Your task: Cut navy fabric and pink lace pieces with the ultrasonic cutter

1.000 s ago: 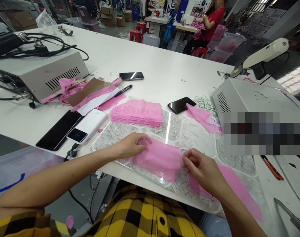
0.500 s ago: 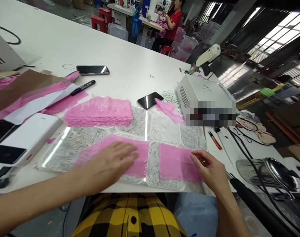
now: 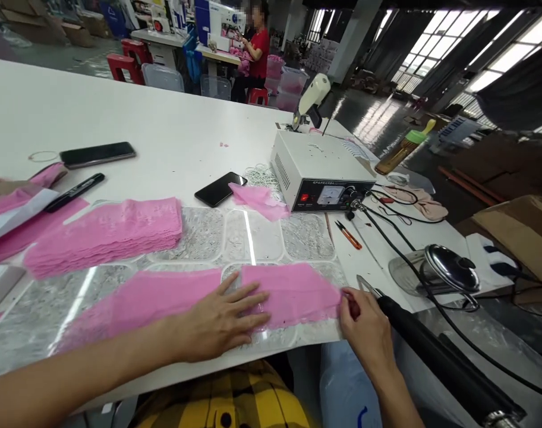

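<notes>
On the white table (image 3: 164, 125) lies a clear mat w/ grey stone pattern (image 3: 253, 238). At its far L we have a thick pile of wavy-edged pink fabric (image 3: 119, 229); nearer, one flat pink panel (image 3: 164, 291), and just R of it a thin pink fabric piece (image 3: 298, 294). Our L hand (image 3: 221, 318) rests w/ fingers spread, gripping nothing, tips on this piece's L end; our R hand (image 3: 364, 318) seems to pinch its R corner betw. thumb & forefinger. We think best is light L pressure & gentle R pull, to remove wrinkles w/o stretching.
</notes>
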A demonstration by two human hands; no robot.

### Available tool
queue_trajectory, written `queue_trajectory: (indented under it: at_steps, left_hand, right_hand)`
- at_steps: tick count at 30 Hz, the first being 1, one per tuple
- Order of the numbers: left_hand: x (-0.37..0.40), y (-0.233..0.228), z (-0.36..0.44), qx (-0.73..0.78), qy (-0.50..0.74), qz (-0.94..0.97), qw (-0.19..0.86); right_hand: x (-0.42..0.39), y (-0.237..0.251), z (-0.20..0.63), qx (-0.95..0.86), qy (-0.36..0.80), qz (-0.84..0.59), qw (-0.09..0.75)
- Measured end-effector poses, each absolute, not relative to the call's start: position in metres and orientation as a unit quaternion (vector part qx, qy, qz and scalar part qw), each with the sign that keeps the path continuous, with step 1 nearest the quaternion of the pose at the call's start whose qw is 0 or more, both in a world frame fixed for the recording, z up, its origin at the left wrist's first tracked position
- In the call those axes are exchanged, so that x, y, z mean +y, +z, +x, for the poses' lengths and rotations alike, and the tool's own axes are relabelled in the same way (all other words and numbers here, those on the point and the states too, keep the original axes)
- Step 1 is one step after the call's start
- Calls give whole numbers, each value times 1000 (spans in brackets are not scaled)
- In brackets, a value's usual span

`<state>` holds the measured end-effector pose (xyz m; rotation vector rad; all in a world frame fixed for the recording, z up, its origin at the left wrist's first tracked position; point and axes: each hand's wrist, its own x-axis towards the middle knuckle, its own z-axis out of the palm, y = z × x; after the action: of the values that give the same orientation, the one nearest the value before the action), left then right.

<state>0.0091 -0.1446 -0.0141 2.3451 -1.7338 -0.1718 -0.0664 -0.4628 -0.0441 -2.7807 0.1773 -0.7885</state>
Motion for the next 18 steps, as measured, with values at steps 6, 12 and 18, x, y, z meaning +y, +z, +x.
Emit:
queue_trajectory:
  at_steps: [6, 12, 18]
  left_hand:
    - [-155, 0, 15, -604, -43, 788, 111]
    - [-198, 1, 34, -643, -48, 755, 121]
    - [-240, -4, 54, -685, -82, 715, 110]
  right_hand:
    - [-459, -36, -78, 26, -341, -926, 161]
    - [-463, -43, -89, -30, -357, -915, 185]
    - [-469, -56, -100, -39, -386, -900, 198]
